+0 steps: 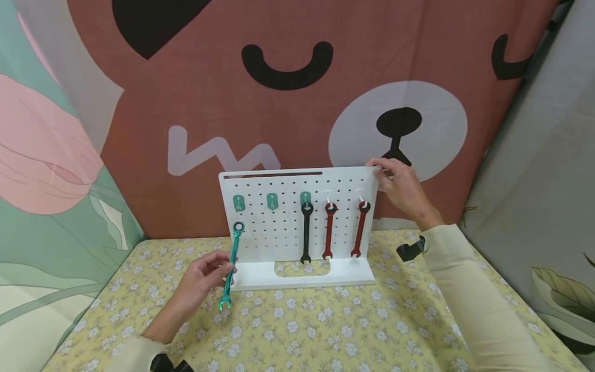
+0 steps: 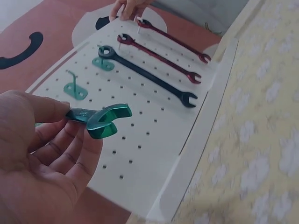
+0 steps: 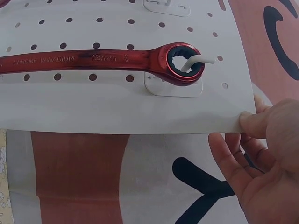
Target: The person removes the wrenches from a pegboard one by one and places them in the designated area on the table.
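My left hand (image 1: 197,283) pinches a teal-green combination wrench (image 1: 235,244) between thumb and fingers, ring end up and open jaw end down. It overlaps the left edge of a white pegboard (image 1: 260,248); in the left wrist view its green jaw end (image 2: 100,125) points away from the fingers. The thumb and fingers of my right hand (image 1: 403,190) grip the board's upper right corner. On the board hang a black wrench (image 1: 306,235) and two red wrenches (image 1: 329,232), each by its ring end. Lettering on one red wrench (image 3: 112,59) includes "CHROME VANADIUM".
Two green hooks, one at far left (image 1: 239,203) and another beside it (image 1: 272,201), hold nothing. The board's flat foot (image 1: 302,282) rests on a yellow floral tablecloth (image 1: 297,330). Behind hangs a curtain (image 1: 209,93) with a brown bear print.
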### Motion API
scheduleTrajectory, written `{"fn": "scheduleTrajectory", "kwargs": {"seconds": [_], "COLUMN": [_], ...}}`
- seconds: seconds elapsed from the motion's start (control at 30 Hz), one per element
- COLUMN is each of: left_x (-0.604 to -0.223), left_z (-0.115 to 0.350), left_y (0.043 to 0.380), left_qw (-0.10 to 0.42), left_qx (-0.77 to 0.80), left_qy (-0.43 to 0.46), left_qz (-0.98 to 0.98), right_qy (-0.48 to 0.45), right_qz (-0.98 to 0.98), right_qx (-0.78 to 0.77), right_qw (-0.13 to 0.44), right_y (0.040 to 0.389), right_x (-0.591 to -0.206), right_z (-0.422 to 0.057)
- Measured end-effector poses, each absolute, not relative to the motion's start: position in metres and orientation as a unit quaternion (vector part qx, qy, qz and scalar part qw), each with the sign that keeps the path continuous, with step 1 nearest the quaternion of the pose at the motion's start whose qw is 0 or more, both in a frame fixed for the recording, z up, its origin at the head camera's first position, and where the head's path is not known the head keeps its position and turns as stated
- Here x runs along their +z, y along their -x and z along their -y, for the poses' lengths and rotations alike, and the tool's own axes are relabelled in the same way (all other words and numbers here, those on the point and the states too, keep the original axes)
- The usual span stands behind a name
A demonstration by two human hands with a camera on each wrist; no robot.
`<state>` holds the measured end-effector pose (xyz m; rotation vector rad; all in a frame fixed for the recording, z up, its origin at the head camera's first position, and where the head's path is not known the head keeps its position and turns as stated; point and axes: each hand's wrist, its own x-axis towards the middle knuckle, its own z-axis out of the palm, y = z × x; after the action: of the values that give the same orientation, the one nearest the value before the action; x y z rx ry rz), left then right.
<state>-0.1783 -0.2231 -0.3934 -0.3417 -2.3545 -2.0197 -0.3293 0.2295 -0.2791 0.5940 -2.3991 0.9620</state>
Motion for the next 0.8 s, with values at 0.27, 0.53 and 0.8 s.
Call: {"fn": "scheduleTrajectory", "kwargs": {"seconds": [0.27, 0.53, 0.8], "left_x": [-0.396, -0.401, -0.41], "left_z": [0.247, 0.264, 0.283], "left_y": [0.173, 0.17, 0.175], "left_qw": [-0.032, -0.047, -0.066], "left_qx": [-0.616, -0.595, -0.583], "left_qy": [0.081, 0.053, -0.001], "left_qz": [0.783, 0.8, 0.81], "right_qy": [-0.213, -0.219, -0.226], "right_qz": [0.878, 0.875, 0.87], "right_qx": [0.362, 0.358, 0.361], "right_qw": [0.23, 0.241, 0.247], "right_y": [0.327, 0.328, 0.329], "right_x": [-0.28, -0.279, -0.279], "right_z": [-0.229, -0.23, -0.231]}}
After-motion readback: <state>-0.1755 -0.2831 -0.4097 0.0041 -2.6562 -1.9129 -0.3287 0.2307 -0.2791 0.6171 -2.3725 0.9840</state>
